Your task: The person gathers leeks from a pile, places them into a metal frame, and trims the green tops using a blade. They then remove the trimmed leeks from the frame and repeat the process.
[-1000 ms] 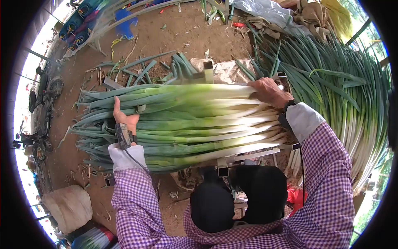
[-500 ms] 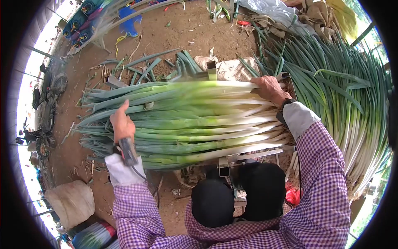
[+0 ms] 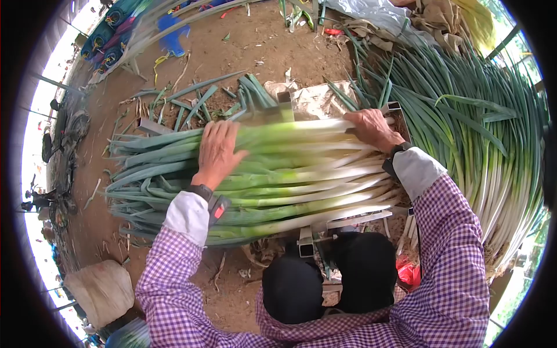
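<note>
A wide layer of long green onions (image 3: 278, 180) lies across a metal frame (image 3: 306, 246) in front of my knees. Their leaves point left and their white root ends point right. My left hand (image 3: 219, 152) rests flat on the leaves near the far edge, fingers together and stretched out, thumb apart. At the far right corner my right hand (image 3: 374, 129) has its fingers curled over the white end of the outermost stalks, beside an upright metal post (image 3: 394, 107). The far stalks are blurred by motion.
To the right lies a large heap of green onions (image 3: 464, 133). Cut leaves (image 3: 200, 104) litter the dirt floor beyond the frame. A pale sack (image 3: 100, 292) stands at the lower left, and bundled onions (image 3: 107, 40) lie at the upper left.
My left hand has moved right and away from me, from above the leaves to lying flat on them. The far stalks have shifted slightly toward me. My right hand stays at the white ends.
</note>
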`<action>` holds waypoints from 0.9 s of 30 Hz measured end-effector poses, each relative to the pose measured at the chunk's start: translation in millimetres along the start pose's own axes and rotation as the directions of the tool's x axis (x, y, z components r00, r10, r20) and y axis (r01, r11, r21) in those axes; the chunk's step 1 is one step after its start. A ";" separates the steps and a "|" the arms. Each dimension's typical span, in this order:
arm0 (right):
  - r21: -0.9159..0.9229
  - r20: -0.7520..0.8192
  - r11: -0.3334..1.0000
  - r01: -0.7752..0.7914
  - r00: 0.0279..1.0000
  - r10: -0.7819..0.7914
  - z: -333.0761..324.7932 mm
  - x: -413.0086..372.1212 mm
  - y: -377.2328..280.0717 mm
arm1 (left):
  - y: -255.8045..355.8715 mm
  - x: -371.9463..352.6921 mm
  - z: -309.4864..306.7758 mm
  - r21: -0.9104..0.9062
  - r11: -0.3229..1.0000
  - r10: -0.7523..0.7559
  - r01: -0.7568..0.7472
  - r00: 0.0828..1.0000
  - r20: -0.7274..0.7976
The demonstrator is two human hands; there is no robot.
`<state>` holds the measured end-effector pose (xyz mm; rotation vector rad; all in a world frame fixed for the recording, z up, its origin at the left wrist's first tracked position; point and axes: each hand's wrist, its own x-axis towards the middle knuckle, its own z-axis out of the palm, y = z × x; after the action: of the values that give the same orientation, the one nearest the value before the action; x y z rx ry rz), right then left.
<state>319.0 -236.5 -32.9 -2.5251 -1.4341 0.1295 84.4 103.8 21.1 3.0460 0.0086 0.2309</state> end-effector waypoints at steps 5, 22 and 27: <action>0.031 0.071 0.999 -0.045 0.997 0.042 -3.9 3.8 -1.4 | -9.7 -1.5 20.9 -0.007 0.999 0.033 -0.033 0.999 0.001; 0.014 -0.281 1.000 -0.009 0.960 0.012 38.9 11.9 -21.2 | -1.7 3.9 28.0 0.030 1.000 0.001 -0.004 0.997 0.076; 0.052 -0.073 0.997 -0.061 0.995 0.065 32.0 12.4 -23.0 | 1.1 4.9 26.1 0.031 0.999 -0.021 0.019 0.996 0.088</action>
<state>300.1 -209.5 -57.8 -2.5086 -1.3082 0.0800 93.2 100.5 -3.7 3.0810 0.0369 0.0948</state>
